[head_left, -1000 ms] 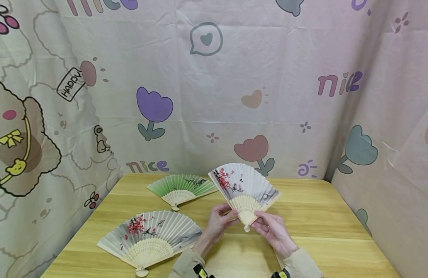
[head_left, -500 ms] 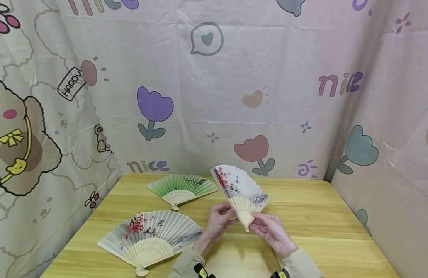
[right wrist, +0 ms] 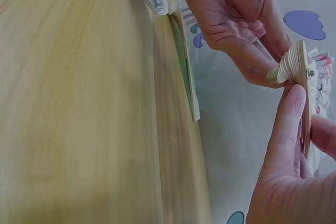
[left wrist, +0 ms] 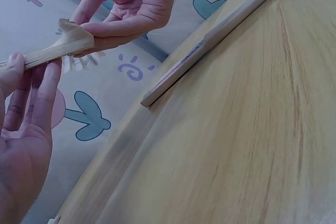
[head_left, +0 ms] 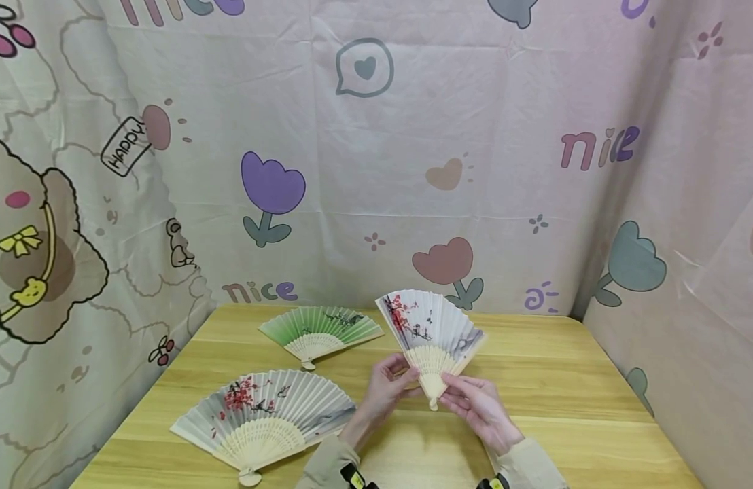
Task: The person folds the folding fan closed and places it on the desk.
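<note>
Both hands hold a white folding fan (head_left: 434,326) with red blossoms, partly spread, up off the table. My left hand (head_left: 389,390) pinches its left edge just above the pivot. On the other edge, my right hand (head_left: 477,407) grips the pale ribs between thumb and fingers. The bunched ribs (left wrist: 58,51) show from the side in the left wrist view, and the metal pivot pin (right wrist: 310,73) shows in the right wrist view. A larger spread fan (head_left: 269,435) with red blossoms lies left of my left hand.
A green folding fan (head_left: 318,333) lies spread at the back of the wooden table (head_left: 554,380). In the left wrist view, a folded fan (left wrist: 210,40) lies on the tabletop. A printed cloth (head_left: 364,149) hangs behind and along both sides.
The held fan first narrowed as its right edge swung left, then spread partly again to the right. Both hands keep their hold, the right shifting slightly left. The other fans stay put.
</note>
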Demonstrator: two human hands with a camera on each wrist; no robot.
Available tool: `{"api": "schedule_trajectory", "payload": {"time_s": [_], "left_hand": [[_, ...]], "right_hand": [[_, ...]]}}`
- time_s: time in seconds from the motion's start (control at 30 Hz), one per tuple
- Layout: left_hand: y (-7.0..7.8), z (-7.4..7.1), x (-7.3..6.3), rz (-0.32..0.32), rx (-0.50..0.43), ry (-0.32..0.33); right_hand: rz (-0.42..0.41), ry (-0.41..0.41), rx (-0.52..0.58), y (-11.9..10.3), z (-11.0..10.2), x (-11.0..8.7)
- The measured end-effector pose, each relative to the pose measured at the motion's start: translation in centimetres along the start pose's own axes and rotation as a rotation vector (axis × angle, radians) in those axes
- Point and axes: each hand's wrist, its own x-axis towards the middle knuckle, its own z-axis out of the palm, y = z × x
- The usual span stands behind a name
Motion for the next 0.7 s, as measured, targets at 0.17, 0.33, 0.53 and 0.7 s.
{"api": "schedule_trajectory", "payload": {"time_s": [0.17, 0.33, 0.53, 0.7], "left_hand": [[0.1, -0.09, 0.03, -0.015, 0.051, 0.046], [0.38, 0.0, 0.22, -0.049, 0.048, 0.129], [0.71, 0.0, 0.38, -0.071, 0.004, 0.204], [0.8, -0.2, 0.34, -0.065, -0.006, 0.198]], "right_hand": [[-0.032, 0.041, -0.055, 0.03, 0.05, -0.01], [-0.048, 0.088, -0.132, 0.02, 0.15, 0.0], [-0.043, 0.121, -0.183, 0.06, 0.16, 0.07], [-0.038, 0.092, -0.194, 0.11, 0.1, 0.09]]}}
